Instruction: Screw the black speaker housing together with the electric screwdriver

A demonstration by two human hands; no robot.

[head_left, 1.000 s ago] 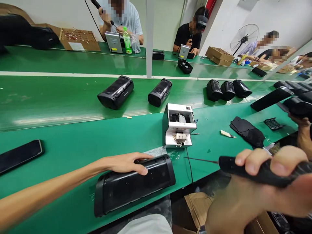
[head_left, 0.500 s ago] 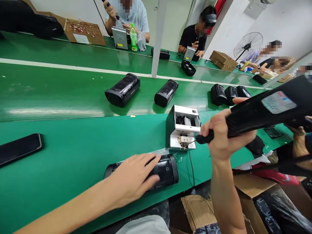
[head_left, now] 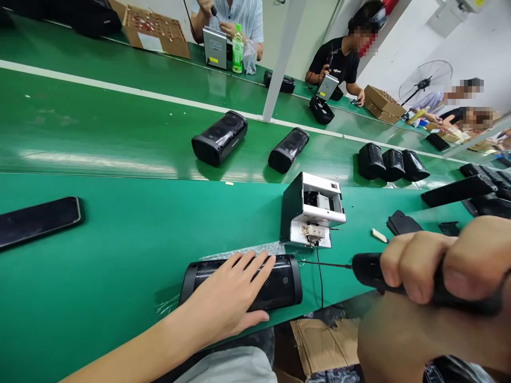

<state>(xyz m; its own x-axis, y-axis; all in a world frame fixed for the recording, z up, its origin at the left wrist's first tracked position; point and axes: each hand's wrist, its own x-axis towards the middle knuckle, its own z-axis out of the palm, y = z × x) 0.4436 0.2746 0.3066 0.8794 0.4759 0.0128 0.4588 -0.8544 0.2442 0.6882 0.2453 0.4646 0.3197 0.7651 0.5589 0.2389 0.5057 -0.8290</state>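
1. Speaker [head_left: 275, 284] – a black, rounded bar with a perforated grille – lies on its side at the near edge of the green bench [head_left: 131, 234], just left of the white screw feeder box [head_left: 313, 210]; a bit of clear film shows under it
2. Left hand [head_left: 229, 295] lies flat on top of the speaker, fingers spread wide and pressing down, not curled around it
3. Right hand [head_left: 431, 271] is closed tight around the black electric screwdriver [head_left: 369, 268]; its thin bit [head_left: 325, 263] points left toward the speaker's right end cap and stops just short of it
4. Handling, as a judgement: the shell looks like stiff plastic with some heft, and the round body would roll on the smooth mat, so a flat palm across the middle steadies it best; the grille looks thin and may dent or mark, so lifting by the solid end caps seems safer
5. Writing: a small round mark sits on the grille near the right end, too small to read; no brand name can be made out on the speaker, the feeder or the driver
6. Farther off, more black speakers [head_left: 219, 138] lie on the conveyor belt, a dark phone [head_left: 38, 221] rests at the left, and other people work at the far bench
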